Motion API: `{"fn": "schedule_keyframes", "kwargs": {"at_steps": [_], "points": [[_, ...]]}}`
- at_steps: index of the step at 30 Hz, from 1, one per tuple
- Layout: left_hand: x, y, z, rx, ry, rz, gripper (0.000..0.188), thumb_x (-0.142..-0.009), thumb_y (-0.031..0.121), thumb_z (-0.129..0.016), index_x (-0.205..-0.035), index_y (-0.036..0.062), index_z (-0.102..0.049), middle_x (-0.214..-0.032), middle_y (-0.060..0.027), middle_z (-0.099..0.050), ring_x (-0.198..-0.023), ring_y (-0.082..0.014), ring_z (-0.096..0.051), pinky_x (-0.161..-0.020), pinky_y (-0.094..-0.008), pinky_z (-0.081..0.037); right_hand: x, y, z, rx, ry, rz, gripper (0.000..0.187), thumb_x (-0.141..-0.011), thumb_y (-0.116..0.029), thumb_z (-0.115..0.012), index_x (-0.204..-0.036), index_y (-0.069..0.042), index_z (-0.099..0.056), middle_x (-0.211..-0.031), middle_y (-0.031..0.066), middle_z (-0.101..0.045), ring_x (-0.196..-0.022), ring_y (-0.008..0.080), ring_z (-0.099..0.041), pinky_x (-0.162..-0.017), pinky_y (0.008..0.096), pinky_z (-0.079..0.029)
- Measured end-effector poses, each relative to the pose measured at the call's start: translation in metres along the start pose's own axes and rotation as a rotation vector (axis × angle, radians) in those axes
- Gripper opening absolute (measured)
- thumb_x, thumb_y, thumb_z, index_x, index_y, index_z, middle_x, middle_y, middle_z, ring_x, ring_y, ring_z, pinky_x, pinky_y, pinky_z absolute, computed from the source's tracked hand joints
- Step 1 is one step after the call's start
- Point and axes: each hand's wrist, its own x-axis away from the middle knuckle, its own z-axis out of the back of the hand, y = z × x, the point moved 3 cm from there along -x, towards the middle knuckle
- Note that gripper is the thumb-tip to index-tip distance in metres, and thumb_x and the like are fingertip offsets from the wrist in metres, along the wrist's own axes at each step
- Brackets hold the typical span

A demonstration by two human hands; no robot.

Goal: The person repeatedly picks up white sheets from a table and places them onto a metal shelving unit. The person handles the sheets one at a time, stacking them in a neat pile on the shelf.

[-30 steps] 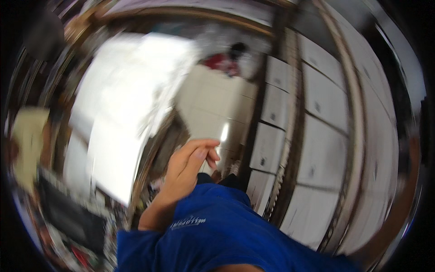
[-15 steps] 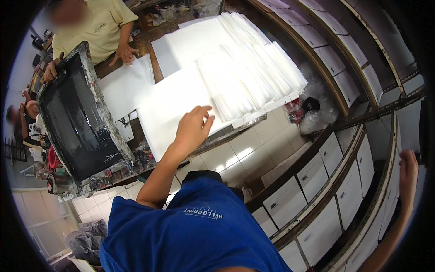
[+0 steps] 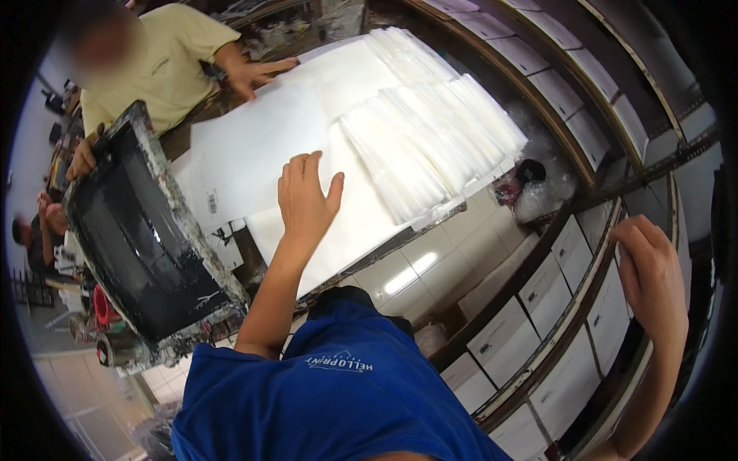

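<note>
While the left hand (image 3: 307, 198) reaches over the white paper (image 3: 361, 188), its fingers straight, thumb spread and gripping nothing, I cannot tell whether it touches. Just beyond its fingertips, the pale sheet with small dark print (image 3: 250, 150) overlaps that paper, between the black screen-printing frame (image 3: 146, 230) and the stack of translucent sheets (image 3: 438, 142). Loosely bent and empty, the right hand (image 3: 649, 265) is raised near white panels (image 3: 565, 396).

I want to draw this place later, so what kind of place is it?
Probably a printing workshop. There's a crusty-edged frame around a shiny black screen, heaps of thin white sheets, and rows of white panels with small dark marks.
</note>
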Motion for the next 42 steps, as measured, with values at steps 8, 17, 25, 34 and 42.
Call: {"fn": "schedule_keyframes", "kwargs": {"at_steps": [8, 17, 25, 34, 42], "points": [[0.001, -0.027, -0.142, 0.085, -0.581, 0.243, 0.054, -0.079, 0.043, -0.066, -0.109, -0.0017, -0.056, -0.109, -0.0192, -0.059, -0.100, -0.0336, -0.059, -0.084, -0.0418, -0.048, 0.015, 0.003, -0.016, -0.053, -0.080, -0.096, 0.015, -0.073, 0.005, -0.055, -0.088, 0.001, -0.057, -0.083, 0.0164, -0.057, -0.077, 0.0344, -0.059, -0.069, 0.0430, -0.046], [0.007, -0.044, -0.176, 0.506, -0.517, 0.098, 0.025, -0.079, 0.016, -0.062, -0.095, -0.0023, -0.059, -0.091, -0.0190, -0.066, -0.083, -0.0331, -0.063, -0.077, -0.0391, -0.050, 0.025, 0.016, -0.068, -0.172, -0.325, -0.142, 0.021, -0.080, -0.006, -0.054, -0.099, 0.000, -0.060, -0.098, 0.0166, -0.062, -0.087, 0.0334, -0.064, -0.073, 0.0429, -0.052], [0.004, -0.027, -0.176, 0.090, -0.584, 0.025, 0.033, -0.077, 0.027, -0.064, -0.089, -0.0016, -0.053, -0.088, -0.0211, -0.061, -0.082, -0.0398, -0.059, -0.076, -0.0438, -0.046, 0.016, -0.026, -0.079, -0.208, -0.264, -0.040, 0.018, -0.079, -0.012, -0.060, -0.093, -0.002, -0.064, -0.090, 0.0196, -0.065, -0.085, 0.0358, -0.066, -0.070, 0.0439, -0.053], [-0.005, -0.037, -0.145, 0.304, -0.493, 0.078, 0.020, -0.078, 0.016, -0.053, -0.077, -0.0025, -0.045, -0.065, -0.0127, -0.047, -0.059, -0.0260, -0.041, -0.060, -0.0383, -0.041, 0.009, -0.057, -0.088, -0.411, -0.228, -0.022, 0.027, -0.081, -0.017, -0.058, -0.103, -0.003, -0.063, -0.090, 0.0211, -0.065, -0.086, 0.0370, -0.065, -0.073, 0.0460, -0.051], [0.031, 0.129, 0.032, 0.738, -0.583, -0.321, 0.013, -0.086, -0.001, -0.048, -0.096, -0.0076, -0.052, -0.067, -0.0040, -0.044, -0.063, -0.0102, -0.039, -0.056, -0.0241, -0.036, -0.018, -0.088, -0.132, -0.994, -0.153, -0.160, 0.046, -0.088, -0.037, -0.050, -0.113, 0.001, -0.057, -0.095, 0.0269, -0.064, -0.083, 0.0378, -0.065, -0.072, 0.0430, -0.052]]}}
